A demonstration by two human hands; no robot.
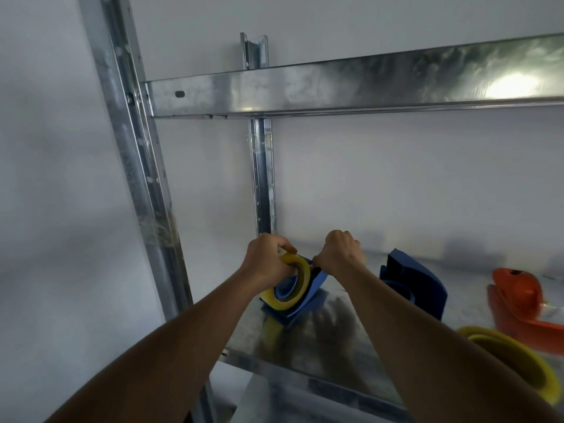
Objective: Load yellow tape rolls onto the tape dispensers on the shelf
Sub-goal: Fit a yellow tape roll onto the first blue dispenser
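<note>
Left hand pinches yellow roll; right hand seemingly grips blue dispenser; three dispensers, two rolls.

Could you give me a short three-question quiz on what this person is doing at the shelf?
1. True or false: the left hand holds a yellow tape roll against a blue dispenser.
2. What colour is the dispenser at the far right? A red B green C orange
3. What does the right hand grip?

Key
1. True.
2. C, the orange dispenser.
3. The upper end of the same blue dispenser.
</note>
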